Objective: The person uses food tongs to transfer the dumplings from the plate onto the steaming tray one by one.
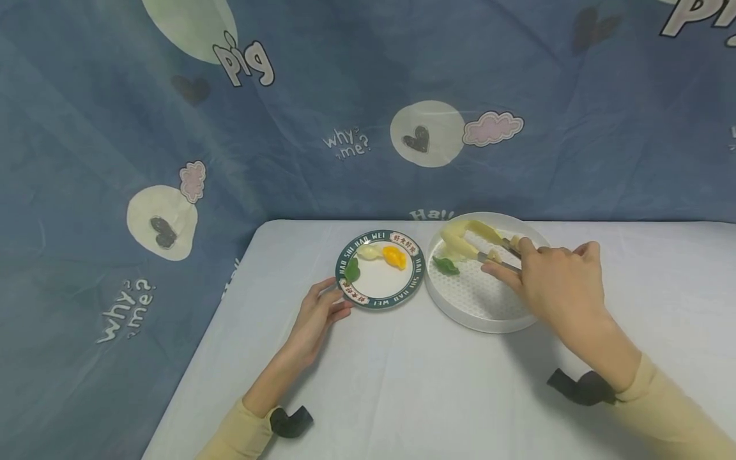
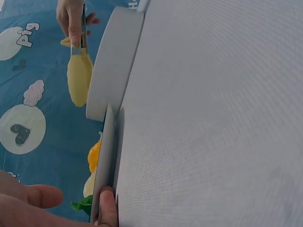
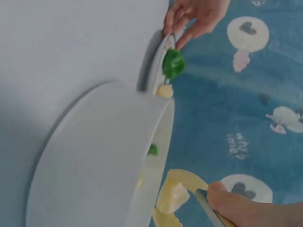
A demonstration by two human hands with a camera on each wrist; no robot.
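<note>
My right hand (image 1: 558, 287) holds tongs (image 1: 460, 239) with yellow tips and metal arms over a round white tray (image 1: 489, 322) with a dotted floor. In the right wrist view, a cream dumpling-shaped piece (image 3: 173, 196) sits between the tongs' tips (image 3: 189, 179). A green piece (image 1: 446, 266) lies in the tray, at its left. My left hand (image 1: 313, 319) grips the left rim of a small plate (image 1: 379, 302) with a green lettered border. On the plate are a yellow dumpling-shaped piece (image 1: 394, 257), a cream piece (image 1: 369, 252) and a green piece (image 1: 352, 270).
The plate stands close beside the tray's left side on a white-covered table (image 1: 402, 383). Behind the table hangs a blue printed cloth (image 1: 345, 179), also seen at the left. Dark bands (image 1: 291, 423) show at both wrists.
</note>
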